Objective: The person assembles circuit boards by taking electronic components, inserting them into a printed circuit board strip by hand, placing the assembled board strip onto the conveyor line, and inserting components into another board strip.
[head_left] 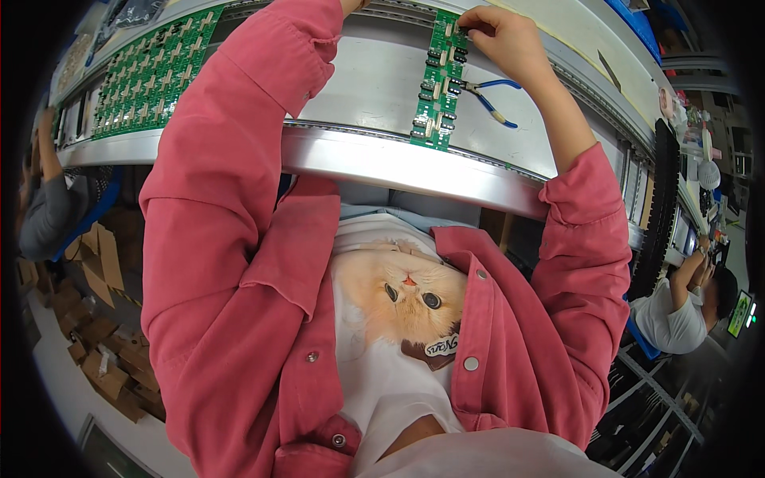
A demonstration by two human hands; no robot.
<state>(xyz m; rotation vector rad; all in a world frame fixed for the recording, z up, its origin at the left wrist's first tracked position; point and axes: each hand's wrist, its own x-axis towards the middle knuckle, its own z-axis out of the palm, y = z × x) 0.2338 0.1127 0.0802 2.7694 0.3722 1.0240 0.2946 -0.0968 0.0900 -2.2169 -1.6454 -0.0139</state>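
A narrow green circuit board (430,103) lies across the metal rails in front of me, with black and pale components along it. At its far end is my right hand (508,40), fingertips pinched together over a dark component; whether they grip it is hard to make out. Blue-handled pliers (501,83) rest just right of the board, their jaws reaching its edge. Only a sliver of my left hand (355,5) shows at the top edge, its fingers out of view.
A large panel of green circuit boards (151,76) sits on the rails at left. The front metal rail (398,159) runs between me and the work surface. One person (677,315) sits at right, another (56,199) at left. Cardboard boxes (111,366) stand on the floor.
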